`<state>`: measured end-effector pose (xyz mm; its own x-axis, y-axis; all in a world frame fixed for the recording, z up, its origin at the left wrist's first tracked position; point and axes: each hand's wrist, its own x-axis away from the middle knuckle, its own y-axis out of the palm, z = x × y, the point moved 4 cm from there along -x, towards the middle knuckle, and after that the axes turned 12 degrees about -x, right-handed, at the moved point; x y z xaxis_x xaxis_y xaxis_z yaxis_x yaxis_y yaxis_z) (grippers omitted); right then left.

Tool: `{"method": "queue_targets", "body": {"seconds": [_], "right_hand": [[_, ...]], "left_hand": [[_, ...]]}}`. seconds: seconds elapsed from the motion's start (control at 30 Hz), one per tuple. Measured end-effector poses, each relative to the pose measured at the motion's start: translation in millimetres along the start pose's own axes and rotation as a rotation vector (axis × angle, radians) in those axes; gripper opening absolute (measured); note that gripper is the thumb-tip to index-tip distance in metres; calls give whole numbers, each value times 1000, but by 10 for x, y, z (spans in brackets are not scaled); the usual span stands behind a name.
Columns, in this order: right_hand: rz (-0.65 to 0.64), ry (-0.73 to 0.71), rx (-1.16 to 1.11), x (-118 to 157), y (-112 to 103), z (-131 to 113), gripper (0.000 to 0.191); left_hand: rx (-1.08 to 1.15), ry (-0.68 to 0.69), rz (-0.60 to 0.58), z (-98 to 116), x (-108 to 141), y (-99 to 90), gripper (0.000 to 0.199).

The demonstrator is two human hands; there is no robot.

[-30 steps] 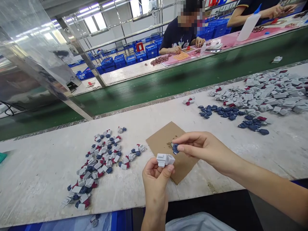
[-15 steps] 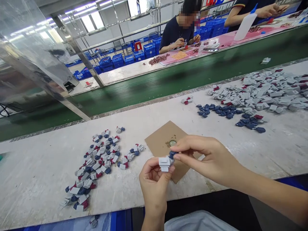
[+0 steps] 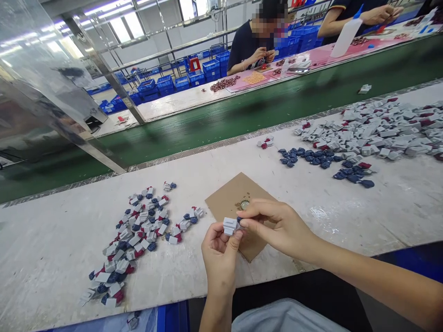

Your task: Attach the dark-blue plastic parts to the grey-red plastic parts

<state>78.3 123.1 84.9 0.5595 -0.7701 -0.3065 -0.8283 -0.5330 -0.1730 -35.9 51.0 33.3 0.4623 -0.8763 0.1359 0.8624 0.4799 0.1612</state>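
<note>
Between thumb and fingers, my left hand (image 3: 221, 251) pinches a small light-grey block-shaped plastic piece (image 3: 230, 226). From the right, my right hand (image 3: 277, 223) pinches a small dark-blue piece (image 3: 239, 221) against the grey piece's side; my fingertips partly hide it. Both hands are above a square of brown cardboard (image 3: 223, 198). On that cardboard lies a bottle cap (image 3: 244, 204) with brownish specks around it.
Left on the white table (image 3: 180, 272) spreads a pile of grey pieces with blue and red parts (image 3: 138, 230). At right are loose dark-blue pieces (image 3: 311, 157) and a large grey heap (image 3: 387, 129). Beyond runs a green conveyor belt (image 3: 194, 122); two co-workers sit across it.
The blue piece now sits closer against the grey piece, with more of it covered by my right fingers. The whole view has shifted slightly, and a grey piece on the belt has moved left.
</note>
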Motion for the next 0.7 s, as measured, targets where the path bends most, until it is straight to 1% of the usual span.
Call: {"method": "queue_targets", "body": {"seconds": [0.1, 0.17, 0.2, 0.23, 0.3, 0.33, 0.37, 0.4, 0.47, 0.53, 0.6, 0.7], "right_hand": [[114, 58, -104, -97, -82, -10, 37], [153, 125, -217, -202, -98, -29, 47], [134, 189, -285, -254, -73, -32, 52], [84, 273, -353, -297, -25, -30, 56], [-50, 450, -469, -342, 100, -26, 62], [-94, 513, -509, -345, 151, -27, 64], [-114, 545, -535, -343, 183, -30, 66], [-112, 546, -548, -338, 196, -34, 67], [-91, 497, -540, -314, 188, -33, 67], [-84, 449, -513, -261, 172, -6, 67], [-72, 427, -491, -176, 171, 49, 65], [-2, 403, -459, -27, 174, 148, 63]], "left_hand": [[18, -99, -133, 15, -15, 50, 17], [18, -134, -188, 36, -8, 99, 19], [16, -146, -205, 45, -1, 128, 21], [13, -153, -214, 54, 8, 156, 22], [13, -161, -210, 66, 29, 207, 25], [14, -155, -199, 73, 40, 226, 25], [10, -141, -186, 78, 51, 241, 25], [-1, -120, -171, 82, 61, 250, 24], [-49, -72, -160, 75, 78, 260, 20], [-102, -40, -182, 38, 91, 257, 17], [-138, -45, -249, -23, 101, 247, 20], [-247, -80, -449, -95, 135, 242, 24]]}}
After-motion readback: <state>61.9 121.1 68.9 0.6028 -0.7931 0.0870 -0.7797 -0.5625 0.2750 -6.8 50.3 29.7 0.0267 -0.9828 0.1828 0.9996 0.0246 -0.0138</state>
